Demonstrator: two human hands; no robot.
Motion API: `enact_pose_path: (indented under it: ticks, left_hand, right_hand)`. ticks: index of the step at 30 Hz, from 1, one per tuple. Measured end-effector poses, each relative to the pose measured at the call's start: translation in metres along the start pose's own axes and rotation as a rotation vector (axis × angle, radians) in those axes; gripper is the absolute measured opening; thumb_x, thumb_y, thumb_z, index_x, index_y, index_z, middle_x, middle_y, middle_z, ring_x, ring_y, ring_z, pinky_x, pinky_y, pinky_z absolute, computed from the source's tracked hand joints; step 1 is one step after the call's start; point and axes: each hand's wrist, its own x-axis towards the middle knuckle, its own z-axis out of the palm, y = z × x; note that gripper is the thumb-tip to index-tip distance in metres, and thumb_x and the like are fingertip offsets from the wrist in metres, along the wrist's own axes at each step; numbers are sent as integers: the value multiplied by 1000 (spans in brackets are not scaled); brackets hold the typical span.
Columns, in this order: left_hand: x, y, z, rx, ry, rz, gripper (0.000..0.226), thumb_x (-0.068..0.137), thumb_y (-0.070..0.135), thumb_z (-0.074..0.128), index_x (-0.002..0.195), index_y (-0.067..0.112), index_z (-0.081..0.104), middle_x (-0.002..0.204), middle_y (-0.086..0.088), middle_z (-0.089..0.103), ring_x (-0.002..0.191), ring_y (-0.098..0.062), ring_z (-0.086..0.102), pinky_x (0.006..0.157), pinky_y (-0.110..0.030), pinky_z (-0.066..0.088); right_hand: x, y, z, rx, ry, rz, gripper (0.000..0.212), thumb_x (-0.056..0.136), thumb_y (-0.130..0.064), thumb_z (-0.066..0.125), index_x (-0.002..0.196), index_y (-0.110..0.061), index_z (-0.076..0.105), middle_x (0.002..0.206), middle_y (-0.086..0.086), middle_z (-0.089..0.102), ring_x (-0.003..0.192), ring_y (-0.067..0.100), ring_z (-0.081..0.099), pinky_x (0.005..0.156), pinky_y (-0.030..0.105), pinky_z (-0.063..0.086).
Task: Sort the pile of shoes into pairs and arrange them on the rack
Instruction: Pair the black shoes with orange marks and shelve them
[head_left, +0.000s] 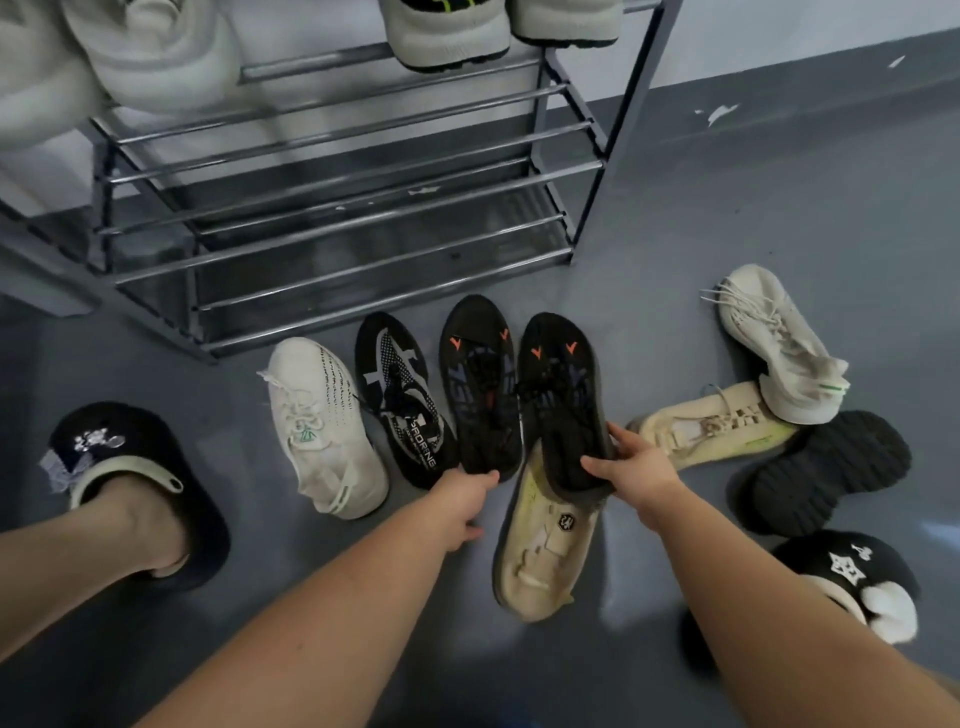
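Observation:
Two matching black sneakers with orange marks lie side by side in front of the metal rack. My left hand grips the heel of the left black sneaker. My right hand grips the heel of the right black sneaker, which rests over a beige sneaker. A black-and-white patterned sneaker and a white sneaker lie to the left. Right of my hands are a cream sneaker, a white sneaker and an overturned black-soled shoe.
The rack's top shelf holds light-coloured shoes with black soles; its lower rails are bare. My feet in black slippers stand at left and at lower right. The floor is grey, with a wall behind the rack.

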Motion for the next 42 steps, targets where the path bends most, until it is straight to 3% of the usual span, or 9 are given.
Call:
enact_pose_path:
  ticks: [4, 9, 12, 15, 21, 29, 32, 38, 42]
  left_hand:
    - [7, 8, 7, -198, 0, -45, 51, 88, 30, 61, 134, 17, 43, 103, -1, 54, 93, -23, 50, 85, -40, 48]
    - [11, 18, 22, -589, -50, -92, 42, 89, 26, 60, 126, 8, 50, 123, -6, 55, 90, -18, 55, 82, -38, 42]
    - [14, 19, 28, -724, -60, -63, 38, 88, 24, 62, 120, 5, 55, 126, -14, 58, 92, -22, 61, 88, -37, 48]
    - [13, 17, 32, -698, -5, -15, 44, 85, 29, 65, 123, 10, 54, 117, -7, 61, 85, -19, 61, 81, -31, 50]
    - [-9, 32, 14, -551, -89, 118, 46, 87, 24, 62, 131, 18, 48, 127, -11, 56, 96, -24, 60, 73, -36, 54]
    - [-62, 39, -32, -428, -256, 138, 34, 88, 19, 60, 122, 18, 52, 107, -10, 63, 86, -24, 65, 55, -34, 57]
    - [-81, 39, -44, -428, -270, 192, 32, 89, 17, 59, 120, 21, 51, 99, -8, 64, 83, -24, 65, 54, -35, 57]
    - [-114, 43, -61, -392, -245, 315, 51, 88, 13, 61, 133, 19, 38, 118, -11, 59, 94, -29, 63, 62, -41, 55]
    - [-136, 52, -75, -394, -237, 371, 55, 89, 11, 60, 136, 17, 33, 131, -15, 54, 106, -33, 60, 62, -42, 54]
  right_hand:
    - [14, -2, 12, -33, -2, -40, 69, 80, 2, 69, 141, -13, 41, 109, -1, 61, 93, 15, 58, 88, 26, 47]
    - [27, 8, 19, -11, -93, 65, 63, 81, -1, 68, 138, -16, 45, 101, 1, 63, 96, 21, 61, 93, 38, 51]
    - [30, 8, 17, 67, -123, 120, 61, 83, -1, 66, 137, -19, 45, 95, -4, 64, 87, 18, 64, 76, 30, 55]
    - [30, 3, 8, 179, -155, 175, 57, 84, 1, 64, 134, -24, 48, 94, -5, 66, 82, 13, 65, 56, 21, 55]
    - [13, -18, -12, 281, -277, 238, 45, 89, 1, 56, 131, -15, 52, 90, 4, 73, 77, 17, 70, 52, 21, 54]
    - [-28, -54, -4, 232, -237, 106, 52, 87, 1, 59, 136, -13, 48, 106, 7, 68, 90, 22, 65, 85, 35, 51]
    - [-49, -66, 8, 261, -237, 59, 52, 87, 1, 58, 136, -14, 47, 107, 8, 67, 88, 23, 67, 79, 37, 53]
    - [-88, -83, 22, 313, -230, -33, 62, 86, 5, 58, 142, -14, 39, 123, 13, 62, 104, 30, 63, 85, 41, 52]
    - [-105, -95, 39, 309, -201, -90, 64, 85, 6, 60, 142, -15, 38, 121, 12, 62, 93, 25, 66, 63, 31, 56]
